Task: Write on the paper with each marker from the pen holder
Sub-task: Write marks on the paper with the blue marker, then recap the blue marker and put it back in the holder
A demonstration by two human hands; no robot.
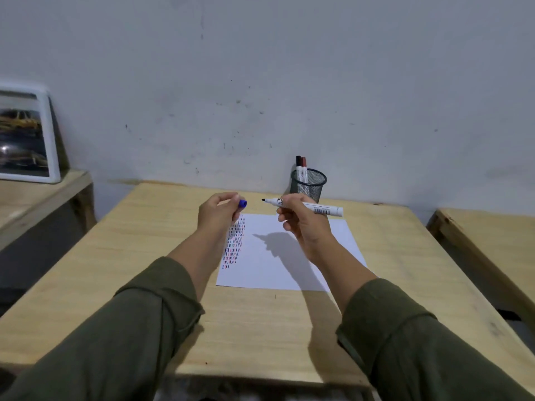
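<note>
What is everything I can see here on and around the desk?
wooden desk: one, light wood, centre, against the wall
paper: one, white, rows of short blue, red and dark strokes down its left side, on the desk
mesh pen holder: one, black, back of desk
capped markers: two, one black cap, one dark red cap, upright in the pen holder
uncapped marker: one, white barrel, dark tip, in the right hand
marker cap: one, blue, in the left hand
framed picture: one, white frame, on the left side table
side tables: two, light wood, left and right
hands: left hand, right hand, green sleeves
</note>
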